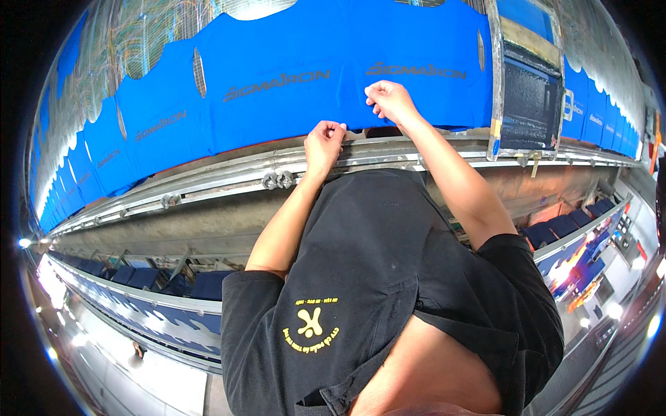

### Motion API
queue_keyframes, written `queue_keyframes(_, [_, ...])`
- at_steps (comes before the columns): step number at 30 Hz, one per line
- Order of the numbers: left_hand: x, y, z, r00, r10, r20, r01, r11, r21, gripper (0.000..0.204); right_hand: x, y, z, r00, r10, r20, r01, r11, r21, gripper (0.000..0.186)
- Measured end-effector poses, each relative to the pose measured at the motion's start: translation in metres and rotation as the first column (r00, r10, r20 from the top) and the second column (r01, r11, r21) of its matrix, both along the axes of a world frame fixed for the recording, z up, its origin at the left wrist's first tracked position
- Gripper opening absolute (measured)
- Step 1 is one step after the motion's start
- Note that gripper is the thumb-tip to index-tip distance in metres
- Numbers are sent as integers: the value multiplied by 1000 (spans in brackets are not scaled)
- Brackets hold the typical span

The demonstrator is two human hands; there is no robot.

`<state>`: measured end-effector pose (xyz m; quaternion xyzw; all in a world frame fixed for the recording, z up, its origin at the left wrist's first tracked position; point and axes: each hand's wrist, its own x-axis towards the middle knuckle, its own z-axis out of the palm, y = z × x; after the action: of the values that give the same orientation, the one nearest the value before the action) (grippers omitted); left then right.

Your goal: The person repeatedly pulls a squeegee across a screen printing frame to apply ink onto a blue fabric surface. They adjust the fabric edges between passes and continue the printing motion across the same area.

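Note:
Blue fabric panels (277, 104) lie flat along a long table, with dark printed lettering repeated on them. At the near edge of the fabric is my left hand (323, 147), its fingers curled and thumb pressed to the forefinger. Whether it pinches the cloth's edge or something small does not show. My right hand (391, 102) is farther forward, over the blue panel just below a print, with its fingertips pinched together. What those fingertips hold, if anything, is too small to make out. To the right of that hand stands a printing screen frame (494, 104) with a dark mesh area.
A metal rail (229, 172) with small clamps (277, 180) runs along the table's near edge, in front of my body. Behind the fabric, the table surface (149, 52) shows coloured streaks. Dark blue panels (142, 277) line a rack behind me on both sides.

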<state>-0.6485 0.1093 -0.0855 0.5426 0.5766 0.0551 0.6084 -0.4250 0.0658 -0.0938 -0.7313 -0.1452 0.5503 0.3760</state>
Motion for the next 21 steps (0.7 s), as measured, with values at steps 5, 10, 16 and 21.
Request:
queue_keyframes(5, [6, 0, 1, 997, -64, -54, 71, 987, 143, 28, -14, -11, 1, 962, 148, 228, -162, 986, 44, 24])
queue_keyframes(10, [22, 11, 20, 953, -280, -118, 293, 742, 602, 26, -36, -49, 8, 843, 358, 403, -415, 908, 63, 20])
queue_keyframes(16, [81, 21, 3, 747, -566, -350, 554, 237, 798, 69, -29, -91, 13, 942, 250, 222, -275, 957, 87, 19])
queue_keyframes(21, [64, 23, -27, 557, -622, -550, 756, 106, 646, 88, -7, -110, 37, 971, 109, 212, -110, 994, -6, 24])
